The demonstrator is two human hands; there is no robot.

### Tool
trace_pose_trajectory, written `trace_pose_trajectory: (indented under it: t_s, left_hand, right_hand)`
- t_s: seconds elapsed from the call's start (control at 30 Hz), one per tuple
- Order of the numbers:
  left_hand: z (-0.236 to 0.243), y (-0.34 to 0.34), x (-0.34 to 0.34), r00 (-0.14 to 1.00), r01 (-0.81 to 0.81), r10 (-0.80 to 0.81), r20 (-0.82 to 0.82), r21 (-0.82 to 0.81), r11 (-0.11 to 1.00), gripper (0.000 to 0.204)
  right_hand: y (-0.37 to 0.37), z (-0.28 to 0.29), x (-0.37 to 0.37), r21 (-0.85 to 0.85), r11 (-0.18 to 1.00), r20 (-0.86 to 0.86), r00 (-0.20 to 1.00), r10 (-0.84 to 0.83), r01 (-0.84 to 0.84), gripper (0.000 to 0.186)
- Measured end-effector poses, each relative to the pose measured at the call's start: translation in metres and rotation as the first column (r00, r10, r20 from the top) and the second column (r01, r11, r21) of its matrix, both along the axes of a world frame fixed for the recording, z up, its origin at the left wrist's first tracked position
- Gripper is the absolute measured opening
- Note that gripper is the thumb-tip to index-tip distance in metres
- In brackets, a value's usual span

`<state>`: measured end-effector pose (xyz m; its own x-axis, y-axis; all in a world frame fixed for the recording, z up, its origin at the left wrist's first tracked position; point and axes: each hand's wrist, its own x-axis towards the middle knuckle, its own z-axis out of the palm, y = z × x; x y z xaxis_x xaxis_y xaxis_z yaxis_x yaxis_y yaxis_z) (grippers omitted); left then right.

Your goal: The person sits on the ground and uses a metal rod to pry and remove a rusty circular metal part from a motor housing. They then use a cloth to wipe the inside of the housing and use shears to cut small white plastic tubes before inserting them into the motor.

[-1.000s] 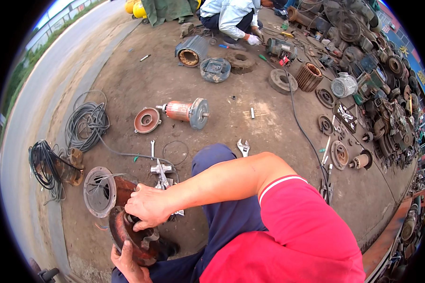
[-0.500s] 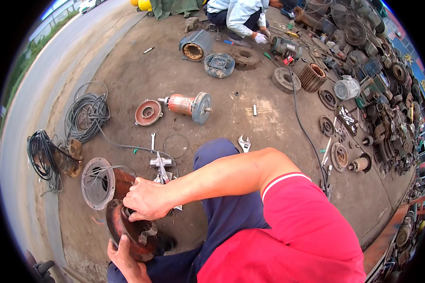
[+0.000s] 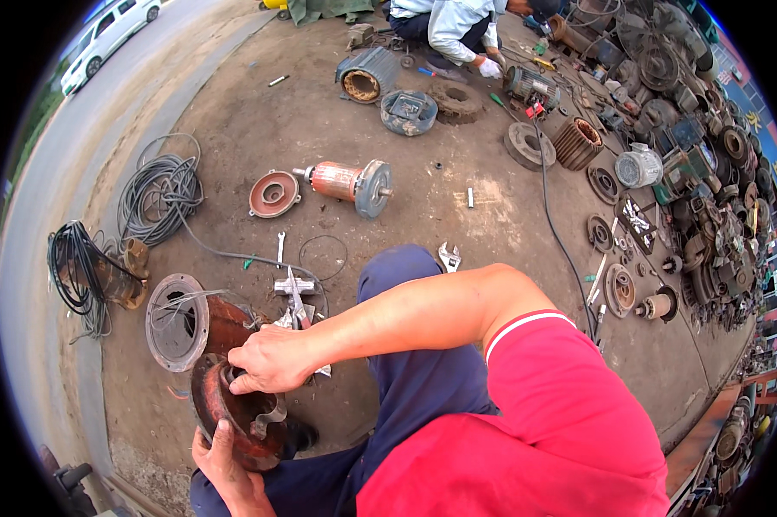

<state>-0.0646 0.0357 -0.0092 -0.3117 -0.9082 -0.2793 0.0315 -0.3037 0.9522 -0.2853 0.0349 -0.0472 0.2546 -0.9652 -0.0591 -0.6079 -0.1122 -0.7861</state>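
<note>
My left hand [image 3: 224,461] grips the near side of a rusty reddish cast housing [image 3: 249,435], held tilted at my lap. My right hand [image 3: 268,358] reaches across to the housing's top, its bent fingers at the inner ring; what exactly they grip is partly hidden. Just beyond, a red-brown motor body [image 3: 226,323] lies on its side with a grey flange [image 3: 168,351] and loose wires. Beside it are a steel block [image 3: 295,285], pliers [image 3: 300,311], a spanner [image 3: 280,248] and an adjustable wrench [image 3: 449,257].
An armature [image 3: 332,180], red end cover [image 3: 274,195] and cable coils [image 3: 156,202] lie ahead. A co-worker [image 3: 457,39] crouches beside a motor [image 3: 533,86]. A heap of scrap parts [image 3: 698,189] lines the right. A white van [image 3: 102,39] is on the road [image 3: 52,207].
The view has shifted slightly, so ground objects sit differently in the picture. A white van has come further into view on the road. Both my hands stay on the housing, with little visible movement.
</note>
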Motion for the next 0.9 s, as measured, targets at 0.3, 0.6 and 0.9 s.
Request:
trace_pose_trajectory:
  t_s: [0.3, 0.6, 0.9]
  left_hand:
    - [-0.001, -0.002, 0.002, 1.0, -0.015, 0.015, -0.026, -0.008, 1.0, 0.039]
    - [0.006, -0.004, 0.004, 0.997, -0.008, 0.013, -0.075, 0.06, 0.998, 0.032]
    - [0.0, 0.0, 0.001, 0.999, -0.034, 0.035, -0.035, 0.018, 0.999, 0.031]
  right_hand:
    - [-0.007, 0.004, 0.001, -0.096, 0.994, -0.053, 0.998, 0.042, -0.047, 0.044]
    - [-0.007, 0.004, -0.004, -0.491, 0.866, -0.219, 0.976, -0.014, -0.098, 0.038]
    - [-0.012, -0.011, -0.005, 0.209, 0.972, 0.385, 0.923, 0.015, -0.103, 0.053]
